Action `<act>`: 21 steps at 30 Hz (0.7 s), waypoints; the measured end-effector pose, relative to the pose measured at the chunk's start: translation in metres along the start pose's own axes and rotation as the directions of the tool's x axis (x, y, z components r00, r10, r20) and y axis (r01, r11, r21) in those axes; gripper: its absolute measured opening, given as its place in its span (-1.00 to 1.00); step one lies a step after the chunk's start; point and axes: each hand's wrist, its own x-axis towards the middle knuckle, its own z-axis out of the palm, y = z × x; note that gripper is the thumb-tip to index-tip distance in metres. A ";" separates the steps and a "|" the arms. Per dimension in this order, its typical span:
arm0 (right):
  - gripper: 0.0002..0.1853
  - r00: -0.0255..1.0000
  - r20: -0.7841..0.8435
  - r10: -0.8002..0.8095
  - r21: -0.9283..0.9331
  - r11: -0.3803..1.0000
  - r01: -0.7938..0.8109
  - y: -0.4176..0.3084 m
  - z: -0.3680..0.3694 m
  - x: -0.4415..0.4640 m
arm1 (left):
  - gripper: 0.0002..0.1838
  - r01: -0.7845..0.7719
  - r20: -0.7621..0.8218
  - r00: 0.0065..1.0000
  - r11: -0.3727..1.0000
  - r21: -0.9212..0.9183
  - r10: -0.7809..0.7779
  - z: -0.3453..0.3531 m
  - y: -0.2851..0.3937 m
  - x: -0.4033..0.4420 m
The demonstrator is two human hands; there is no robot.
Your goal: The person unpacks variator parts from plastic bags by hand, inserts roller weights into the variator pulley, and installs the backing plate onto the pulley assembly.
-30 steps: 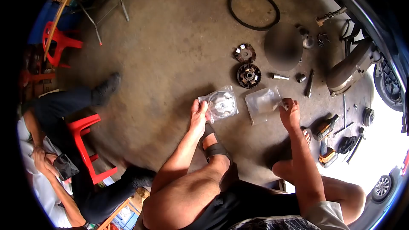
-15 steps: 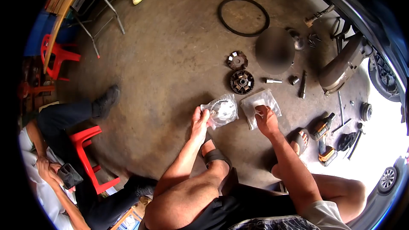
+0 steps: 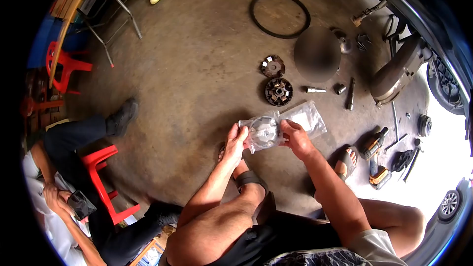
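Observation:
A clear plastic bag with a round grey metal part (image 3: 265,132) inside is held up between my two hands. My left hand (image 3: 233,144) is closed on the bag's left edge, thumb on top. My right hand (image 3: 296,140) pinches its right edge. Just behind my right hand, a second clear plastic bag (image 3: 311,118) lies on the floor, partly covered; I cannot make out its contents. Beyond the bags lie a dark round pulley part with slots (image 3: 279,92) and a smaller notched plate (image 3: 272,66).
A drive belt (image 3: 253,16), a bolt-like piece (image 3: 315,89), a socket (image 3: 340,88) and a long extension (image 3: 351,94) lie farther out. Power drivers (image 3: 375,144) are at the right, near a scooter's casing (image 3: 400,75). A seated person holding a phone (image 3: 81,204) and a red stool (image 3: 106,187) are at left.
My right hand has left the second bag and moved left, taking hold of the right edge of the bagged round part. My left hand keeps its hold and has turned the bag slightly.

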 end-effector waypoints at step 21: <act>-0.87 0.958 -0.232 -0.168 -0.020 0.986 0.168 0.035 -0.010 -0.002 | -0.89 0.013 0.028 1.000 0.996 0.087 -0.015 0.005 -0.002 -0.003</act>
